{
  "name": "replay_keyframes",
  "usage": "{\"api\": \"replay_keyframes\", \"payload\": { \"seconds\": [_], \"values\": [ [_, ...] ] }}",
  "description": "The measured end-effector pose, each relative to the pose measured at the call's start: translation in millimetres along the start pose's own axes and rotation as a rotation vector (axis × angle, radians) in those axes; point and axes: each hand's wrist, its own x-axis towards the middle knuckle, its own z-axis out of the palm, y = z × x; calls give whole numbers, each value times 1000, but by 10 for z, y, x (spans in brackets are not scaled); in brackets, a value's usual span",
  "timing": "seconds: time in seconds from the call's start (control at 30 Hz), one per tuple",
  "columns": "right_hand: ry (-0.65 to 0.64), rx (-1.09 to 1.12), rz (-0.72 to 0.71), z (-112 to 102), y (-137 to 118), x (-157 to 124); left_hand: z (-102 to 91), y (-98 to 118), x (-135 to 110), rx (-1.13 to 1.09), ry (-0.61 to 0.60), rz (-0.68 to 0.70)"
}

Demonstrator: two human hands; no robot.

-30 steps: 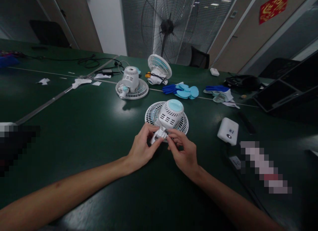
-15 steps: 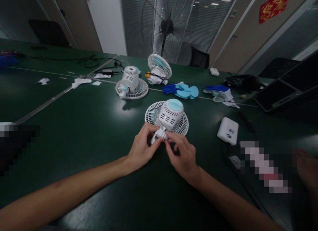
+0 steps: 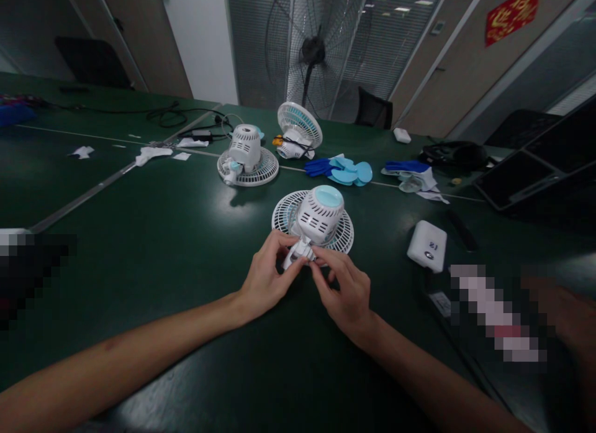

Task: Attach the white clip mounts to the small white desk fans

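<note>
A small white fan (image 3: pixel 320 215) lies grille-down on the dark green table, its motor housing with a light blue cap facing up. At its near side is a white clip (image 3: pixel 298 254) joined to the housing. My left hand (image 3: pixel 267 268) grips the clip from the left, fingers and thumb closed around it. From the right, my right hand (image 3: pixel 344 290) pinches the clip's other side near the grille rim. Whether a small part sits between the right fingertips is hidden.
Behind stand a second fan (image 3: pixel 246 150), face-down, and a third fan (image 3: pixel 298 132), tilted up. Blue fan blades (image 3: pixel 351 171) and gloves (image 3: pixel 407 167) lie farther back. A white box (image 3: pixel 427 245) and a cable are on the right. Another person's hand (image 3: pixel 559 309) shows at the right edge.
My right hand has shifted very slightly to the right, while my left hand and the fan stay in place. The other person's hand at the right edge has moved left.
</note>
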Motion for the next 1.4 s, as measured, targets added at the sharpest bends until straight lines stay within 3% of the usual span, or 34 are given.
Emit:
{"api": "replay_keyframes", "payload": {
  "seconds": [0.3, 0.53, 0.63, 0.83, 0.93, 1.03, 1.13, 1.23, 1.4],
  "values": [
    [-12, -4, 14, -26, -12, 30, -5, -6, 3, 12, 10, 3],
    [-30, 70, 141, -15, -11, 1, 0, -10, -2, 8, 14, -5],
    [-41, 175, 265, -3, -9, 2, -1, -15, -8, 11, 17, -5],
    [-90, 700, 686, 55, 23, 81, -7, -15, -17, 28, 5, -30],
    [-135, 819, 795, 74, 38, 95, -10, -8, -15, 28, 2, -26],
    [-88, 657, 684, 56, 19, 67, -11, -2, -11, 23, 1, -26],
    [-18, 340, 401, 11, -15, 34, -10, -4, -9, 16, -1, -20],
    [-43, 182, 204, -21, -20, 17, -6, -13, -9, 5, 4, -9],
    [-45, 95, 171, -13, 18, -14, -5, -18, -7, 4, 9, -7]
  ]
}}
